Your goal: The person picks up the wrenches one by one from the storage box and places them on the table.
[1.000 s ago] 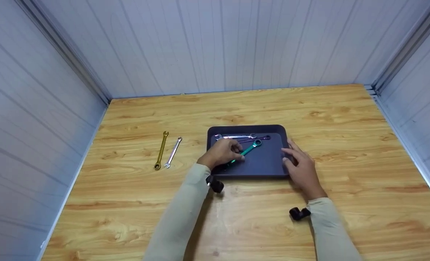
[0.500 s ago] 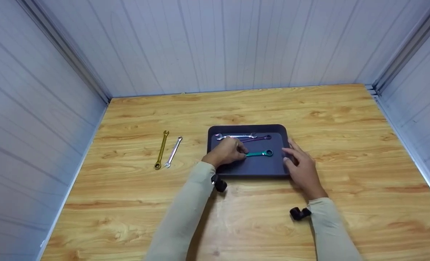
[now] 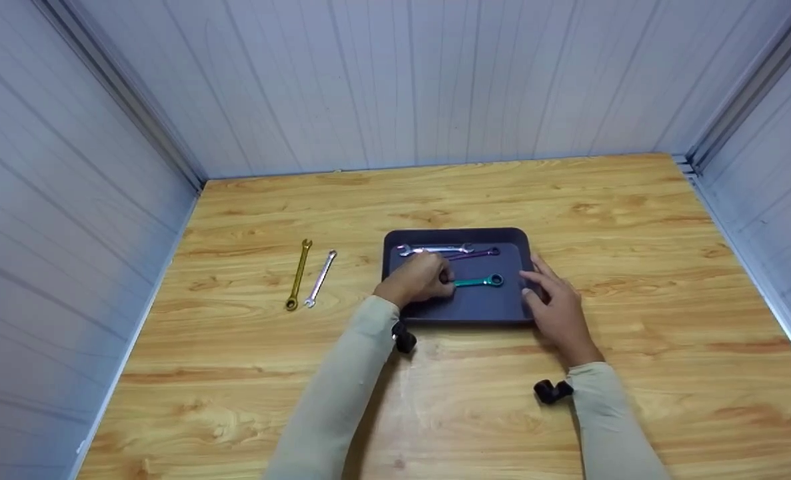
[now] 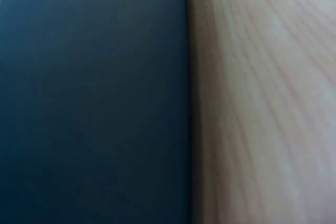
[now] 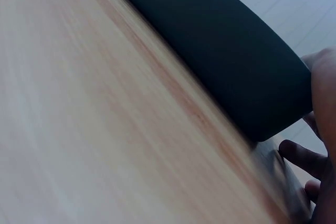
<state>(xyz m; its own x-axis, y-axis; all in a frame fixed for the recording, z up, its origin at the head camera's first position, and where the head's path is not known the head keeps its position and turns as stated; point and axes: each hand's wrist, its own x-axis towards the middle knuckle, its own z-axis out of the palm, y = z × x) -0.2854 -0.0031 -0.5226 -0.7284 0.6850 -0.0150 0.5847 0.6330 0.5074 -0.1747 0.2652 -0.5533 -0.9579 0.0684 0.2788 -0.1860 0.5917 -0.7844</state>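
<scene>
My left hand (image 3: 423, 279) is over the dark tray (image 3: 495, 308) and pinches a green ratchet wrench (image 3: 477, 283). The wrench lies nearly level across the tray, its ring end to the right; the other end is hidden by the hand. Behind it, a silver wrench (image 3: 445, 250) and a thin purple wrench (image 3: 479, 254) lie along the tray's back side. My right hand (image 3: 559, 310) holds the tray's right rim, thumb and forefinger over the edge, other fingers outside. The left wrist view shows only the tray's wall (image 4: 94, 98) and wood.
To the left of the tray, a gold wrench (image 3: 299, 275) and a small silvery-pink wrench (image 3: 321, 279) lie side by side on the wooden table (image 3: 235, 373). Pale panel walls (image 3: 395, 80) stand at the back and both sides.
The green wrench has turned from a slant to nearly level across the tray, as my left hand shifted slightly right. The right hand stays at the rim.
</scene>
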